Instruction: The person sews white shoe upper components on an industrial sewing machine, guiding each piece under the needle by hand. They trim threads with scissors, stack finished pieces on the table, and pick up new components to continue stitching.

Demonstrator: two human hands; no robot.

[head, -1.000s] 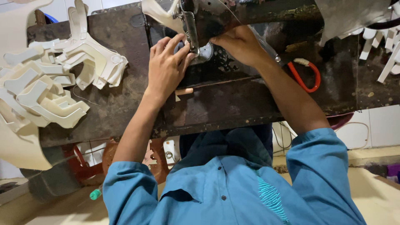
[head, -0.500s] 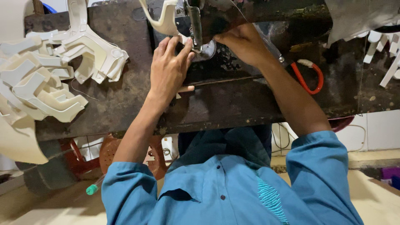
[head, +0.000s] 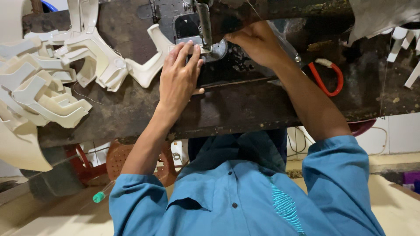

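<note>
While the dark desk [head: 245,109] carries the sewing machine [head: 205,17], the cream cut piece [head: 151,61] lies under the needle, its long axis running left. The left hand [head: 179,78] presses it flat, fingers spread; the right hand [head: 258,41] is curled beside the needle, its grip unclear.

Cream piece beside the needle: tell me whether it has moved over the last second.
Yes. The cream piece has slid left and toward the person, away from the needle bar.
</note>
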